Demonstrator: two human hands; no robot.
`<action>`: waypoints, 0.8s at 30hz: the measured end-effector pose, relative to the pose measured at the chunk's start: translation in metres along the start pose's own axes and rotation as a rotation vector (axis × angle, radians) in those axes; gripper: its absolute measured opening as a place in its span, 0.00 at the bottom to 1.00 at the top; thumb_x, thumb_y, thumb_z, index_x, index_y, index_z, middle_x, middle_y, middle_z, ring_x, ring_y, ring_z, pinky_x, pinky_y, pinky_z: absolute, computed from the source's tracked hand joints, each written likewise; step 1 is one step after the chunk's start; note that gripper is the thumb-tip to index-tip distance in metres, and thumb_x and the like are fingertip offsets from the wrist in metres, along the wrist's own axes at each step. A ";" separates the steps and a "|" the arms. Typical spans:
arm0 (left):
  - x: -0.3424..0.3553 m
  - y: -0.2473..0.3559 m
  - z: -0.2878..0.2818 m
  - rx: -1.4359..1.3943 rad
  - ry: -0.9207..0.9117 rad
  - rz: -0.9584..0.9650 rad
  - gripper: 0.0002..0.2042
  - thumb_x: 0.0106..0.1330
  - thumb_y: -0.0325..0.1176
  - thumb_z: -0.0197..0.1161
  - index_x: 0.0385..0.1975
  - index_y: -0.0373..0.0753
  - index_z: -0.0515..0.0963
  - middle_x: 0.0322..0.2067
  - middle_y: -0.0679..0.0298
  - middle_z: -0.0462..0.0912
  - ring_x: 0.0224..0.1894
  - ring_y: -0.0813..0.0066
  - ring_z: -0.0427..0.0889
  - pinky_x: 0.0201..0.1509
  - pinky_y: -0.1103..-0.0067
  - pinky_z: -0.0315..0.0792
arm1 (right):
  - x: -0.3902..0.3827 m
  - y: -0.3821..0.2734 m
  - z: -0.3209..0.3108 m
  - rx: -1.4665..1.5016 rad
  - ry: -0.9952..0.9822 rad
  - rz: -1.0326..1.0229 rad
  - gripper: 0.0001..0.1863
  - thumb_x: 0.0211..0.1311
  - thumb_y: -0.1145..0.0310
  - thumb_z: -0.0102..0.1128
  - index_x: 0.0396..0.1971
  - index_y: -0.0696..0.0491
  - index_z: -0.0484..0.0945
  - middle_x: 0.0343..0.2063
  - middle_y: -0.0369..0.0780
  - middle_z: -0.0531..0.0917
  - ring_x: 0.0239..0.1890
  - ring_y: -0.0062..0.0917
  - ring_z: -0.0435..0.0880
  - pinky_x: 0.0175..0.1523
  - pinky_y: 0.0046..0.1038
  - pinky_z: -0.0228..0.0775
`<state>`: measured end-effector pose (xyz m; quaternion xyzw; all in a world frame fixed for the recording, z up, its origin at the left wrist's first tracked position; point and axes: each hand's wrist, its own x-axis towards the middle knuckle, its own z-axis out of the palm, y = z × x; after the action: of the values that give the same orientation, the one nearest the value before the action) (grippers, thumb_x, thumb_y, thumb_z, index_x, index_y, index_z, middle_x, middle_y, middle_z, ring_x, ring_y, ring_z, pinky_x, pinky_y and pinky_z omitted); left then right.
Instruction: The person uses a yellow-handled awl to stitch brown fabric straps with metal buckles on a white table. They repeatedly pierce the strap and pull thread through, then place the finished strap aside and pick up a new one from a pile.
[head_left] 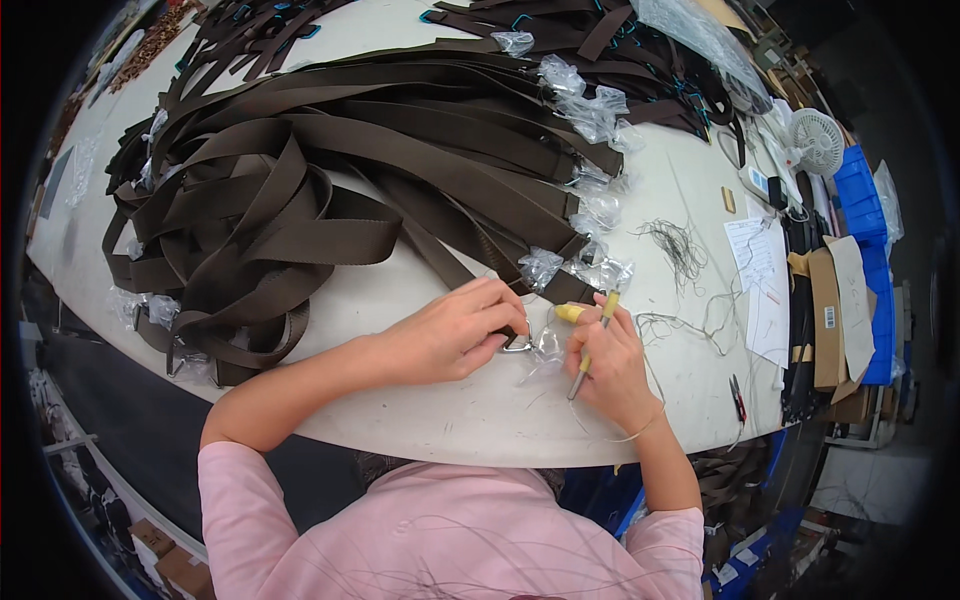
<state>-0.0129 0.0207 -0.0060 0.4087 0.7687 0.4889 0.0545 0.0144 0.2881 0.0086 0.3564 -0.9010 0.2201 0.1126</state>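
My left hand (pixel 465 338), fingers closed, pinches the end of a dark brown webbing strap at a metal buckle (pixel 515 345) near the table's front. Clear plastic (pixel 548 352) lies beside the buckle. Just to the right, my right hand (pixel 610 370) grips a slim grey and yellow pen-like tool (pixel 610 308), held upright; a yellow cover (pixel 568 313) is on one of its fingers. Thin pale thread runs round that hand and wrist. A large pile of brown straps (pixel 230 230), many with plastic-wrapped metal ends, lies beyond both hands.
More straps with blue pieces (pixel 640 50) lie at the back of the white table (pixel 680 400). On the right are a small fan (pixel 815 140), thread tangles (pixel 672 250), papers (pixel 760 310), snips (pixel 738 398), a cardboard box (pixel 830 330) and blue bins (pixel 870 210).
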 end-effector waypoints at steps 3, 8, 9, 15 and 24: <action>0.002 -0.006 0.020 0.002 0.026 -0.018 0.13 0.62 0.21 0.65 0.47 0.37 0.78 0.45 0.59 0.77 0.47 0.60 0.79 0.51 0.72 0.76 | 0.003 -0.003 0.000 -0.037 -0.091 -0.024 0.14 0.46 0.81 0.65 0.32 0.54 0.70 0.40 0.44 0.82 0.50 0.37 0.82 0.68 0.45 0.66; 0.012 0.005 0.008 -0.125 -0.124 -0.290 0.15 0.63 0.31 0.70 0.47 0.38 0.77 0.44 0.58 0.75 0.45 0.59 0.80 0.48 0.67 0.75 | 0.001 0.006 0.008 -0.014 -0.105 -0.045 0.14 0.47 0.79 0.66 0.32 0.53 0.71 0.43 0.46 0.82 0.53 0.39 0.81 0.67 0.46 0.68; 0.011 0.010 0.003 -0.063 -0.171 -0.278 0.16 0.62 0.33 0.72 0.47 0.38 0.77 0.44 0.58 0.75 0.44 0.59 0.80 0.48 0.66 0.75 | 0.001 0.006 0.010 0.000 -0.056 -0.068 0.13 0.49 0.78 0.66 0.33 0.53 0.71 0.42 0.46 0.82 0.51 0.40 0.82 0.66 0.46 0.69; -0.006 0.016 -0.004 0.127 -0.290 -0.215 0.21 0.57 0.39 0.77 0.48 0.44 0.77 0.44 0.60 0.75 0.41 0.60 0.81 0.43 0.66 0.74 | 0.006 -0.004 -0.001 0.215 0.413 -0.022 0.14 0.76 0.60 0.51 0.38 0.55 0.76 0.30 0.42 0.81 0.35 0.36 0.82 0.48 0.40 0.75; -0.008 0.011 -0.012 0.038 -0.358 -0.207 0.16 0.55 0.41 0.77 0.42 0.49 0.83 0.43 0.65 0.74 0.37 0.65 0.79 0.40 0.69 0.72 | -0.021 -0.038 0.003 0.402 0.196 0.206 0.22 0.81 0.64 0.42 0.32 0.56 0.84 0.22 0.38 0.81 0.22 0.25 0.75 0.29 0.27 0.67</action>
<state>-0.0067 0.0087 0.0060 0.4092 0.7937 0.3854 0.2325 0.0558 0.2741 0.0104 0.2548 -0.8555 0.4388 0.1030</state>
